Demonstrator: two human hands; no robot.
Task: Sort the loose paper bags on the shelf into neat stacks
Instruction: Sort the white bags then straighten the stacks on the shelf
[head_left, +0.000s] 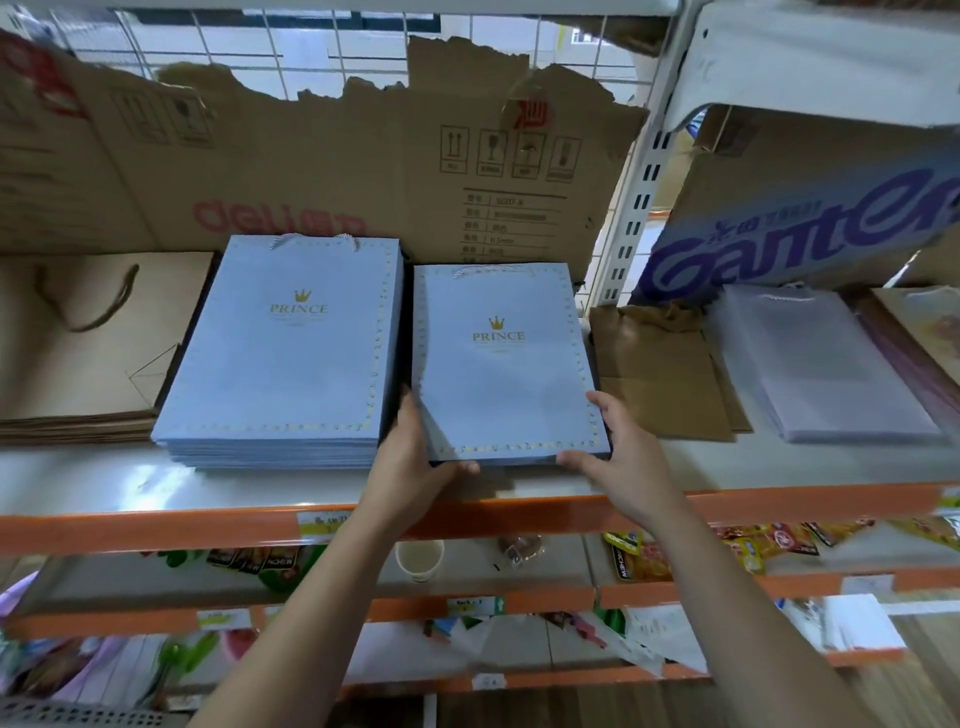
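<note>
Two stacks of light blue paper bags printed "PRINCE" with a gold crown lie flat on the white shelf (130, 483). The taller left stack (280, 364) sits squared up. My hands grip the thinner right stack (504, 374) at its near end. My left hand (415, 457) clasps its near left corner, thumb under the front edge. My right hand (613, 452) clasps the near right corner, thumb along the front edge. The stack's near edge sits slightly raised off the shelf.
Brown paper bags (78, 353) are piled at the left. More brown bags (660, 374) and a translucent white bag pile (826, 364) lie to the right. Torn cardboard (363, 156) lines the back. A white upright post (634, 208) divides the bays. Snack shelves sit below.
</note>
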